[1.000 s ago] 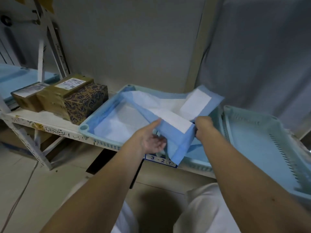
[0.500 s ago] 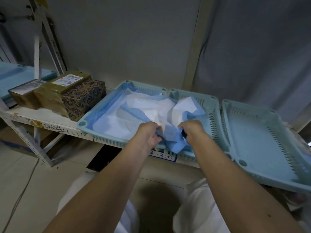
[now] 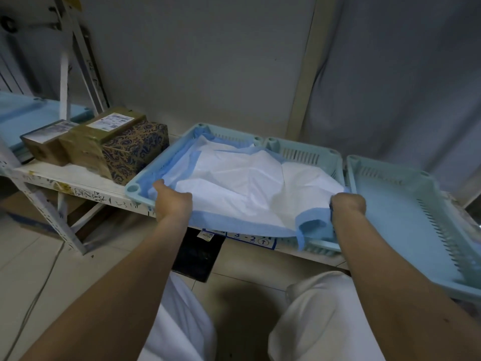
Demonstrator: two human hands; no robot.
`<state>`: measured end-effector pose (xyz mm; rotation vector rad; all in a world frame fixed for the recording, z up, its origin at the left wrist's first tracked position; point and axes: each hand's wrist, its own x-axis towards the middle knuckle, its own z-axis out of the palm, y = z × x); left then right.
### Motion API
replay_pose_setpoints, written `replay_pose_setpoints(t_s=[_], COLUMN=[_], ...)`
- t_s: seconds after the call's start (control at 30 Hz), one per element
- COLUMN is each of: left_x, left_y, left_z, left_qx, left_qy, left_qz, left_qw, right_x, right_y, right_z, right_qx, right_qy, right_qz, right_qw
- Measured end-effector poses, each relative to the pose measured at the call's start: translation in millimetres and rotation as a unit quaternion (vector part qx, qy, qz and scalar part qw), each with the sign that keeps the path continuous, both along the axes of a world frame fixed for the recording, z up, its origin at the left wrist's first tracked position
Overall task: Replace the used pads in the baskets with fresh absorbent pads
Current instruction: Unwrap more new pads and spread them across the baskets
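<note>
A white absorbent pad with a blue border (image 3: pixel 242 186) is spread wide across two pale blue baskets on the shelf. It covers the left basket (image 3: pixel 134 188) and most of the middle basket (image 3: pixel 304 152). My left hand (image 3: pixel 173 201) grips the pad's near left edge. My right hand (image 3: pixel 347 203) grips its near right corner, where the blue border folds under. The pad's front edge hangs over the shelf's lip. A third pale blue basket (image 3: pixel 406 204) at the right holds no pad.
Taped cardboard boxes (image 3: pixel 86 142) and a patterned box (image 3: pixel 135 149) stand on the white shelf (image 3: pixel 65 178) left of the baskets. A label reading 3-2 (image 3: pixel 251 238) is on the shelf front. Tiled floor and my knees lie below.
My hands have moved apart sideways, pulling the bunched, folded pad open until it lies spread across the left and middle baskets.
</note>
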<state>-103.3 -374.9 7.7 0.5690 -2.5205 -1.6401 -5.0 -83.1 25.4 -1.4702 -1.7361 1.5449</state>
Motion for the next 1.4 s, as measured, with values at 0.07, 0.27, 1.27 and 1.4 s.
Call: replay_pose_setpoints(t_s=[0.07, 0.27, 1.27, 1.4], left_x=[0, -3, -51, -37], left_y=[0, 8, -5, 14], left_z=[-5, -7, 1, 0], left_qx=[-0.055, -0.141, -0.463, -0.531], left_qy=[0.012, 0.034, -0.07, -0.063], left_qz=[-0.05, -0.099, -0.11, -0.13], left_qw=[0.997, 0.984, 0.877, 0.835], right_x=[-2, -6, -2, -8], right_y=[-2, -41, -41, -45], right_z=[-5, 10, -38, -42], right_qx=[0.028, 0.429, 0.329, 0.307], right_qy=[-0.055, -0.141, -0.338, -0.361], right_qz=[-0.011, -0.011, 0.434, 0.474], right_qw=[0.998, 0.892, 0.768, 0.742])
